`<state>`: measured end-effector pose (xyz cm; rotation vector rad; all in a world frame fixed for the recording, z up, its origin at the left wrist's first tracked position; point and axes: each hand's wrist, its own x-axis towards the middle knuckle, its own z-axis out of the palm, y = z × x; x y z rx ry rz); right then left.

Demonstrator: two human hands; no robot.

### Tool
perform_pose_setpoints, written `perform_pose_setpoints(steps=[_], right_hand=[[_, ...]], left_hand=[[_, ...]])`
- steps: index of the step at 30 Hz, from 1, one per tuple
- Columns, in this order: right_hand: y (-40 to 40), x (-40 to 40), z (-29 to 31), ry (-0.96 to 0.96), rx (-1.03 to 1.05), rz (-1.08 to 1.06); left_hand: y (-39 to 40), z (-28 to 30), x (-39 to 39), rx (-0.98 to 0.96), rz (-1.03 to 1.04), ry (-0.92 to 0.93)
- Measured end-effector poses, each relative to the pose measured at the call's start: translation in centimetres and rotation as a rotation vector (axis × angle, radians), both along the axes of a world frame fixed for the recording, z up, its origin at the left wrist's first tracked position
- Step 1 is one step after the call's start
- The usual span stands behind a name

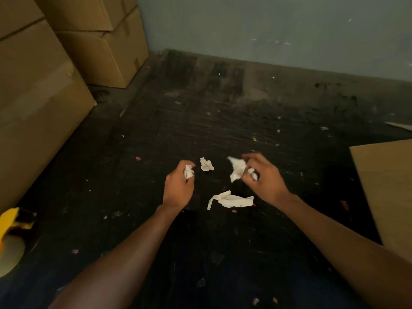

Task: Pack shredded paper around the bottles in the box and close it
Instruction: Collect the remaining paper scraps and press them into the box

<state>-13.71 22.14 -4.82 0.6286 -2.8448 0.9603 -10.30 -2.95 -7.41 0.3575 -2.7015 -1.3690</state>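
My left hand (178, 188) is closed around a small wad of white paper (188, 171) over the dark floor. My right hand (263, 175) grips a larger crumpled white paper piece (237, 170), with a bit more showing between its fingers. A loose crumpled scrap (207, 164) lies on the floor between the two hands. A longer flattened strip of white paper (231, 200) lies just in front of my wrists. A cardboard flap (388, 192) enters from the right edge. No bottles are in view.
Stacked closed cardboard boxes (40, 92) stand along the left, with more (104, 41) against the back wall. A yellow tape dispenser (11, 221) sits at the lower left. The dark floor (223, 121) is littered with tiny scraps.
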Motion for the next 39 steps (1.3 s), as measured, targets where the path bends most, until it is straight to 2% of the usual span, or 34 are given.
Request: perform_pose_setpoints(steps=[2,5,8,11,14,18,24,28,31,34,39], right_hand=[[0.1,2.1,-1.0,0.109,0.214,0.159],[-0.4,3.9,-3.6,0.131,0.459,0.320],[-1.4,4.6,-6.0,0.151,0.554,0.363],[-2.0,5.3,-7.5,0.173,0.542,0.315],[-2.2,5.9,-8.0,0.156,0.531,0.253],[-2.6,6.6,-7.8,0.091,0.535,0.185],[-4.0,7.7,-5.7,-0.207,0.547,0.087],[-3.6,8.5,-4.0,-0.398,0.344,-0.035],[-1.9,8.9,-2.2,-0.476,0.233,-0.172],[0.6,9.0,0.7,-0.478,0.144,-0.299],[5.3,10.3,7.5,-0.275,0.125,-0.472]], left_hand=[[0.5,0.7,-1.6,-0.121,-0.097,0.009],[1.6,0.5,-3.6,-0.453,-0.333,-0.057],[2.0,-1.2,-5.0,-0.700,-0.488,-0.223],[2.1,-2.6,-5.0,-0.849,-0.525,-0.226],[1.9,-3.3,-5.0,-0.828,-0.475,-0.134],[1.3,-3.5,-5.1,-0.803,-0.518,-0.141],[0.1,-3.4,-3.5,-0.748,-0.552,-0.175],[-0.9,-2.4,-2.2,-0.661,-0.493,-0.235],[-1.1,-0.9,-2.0,-0.604,-0.459,-0.208],[-0.2,1.6,-2.2,-0.525,-0.491,-0.143],[3.9,6.0,-1.6,-0.411,-0.567,-0.068]])
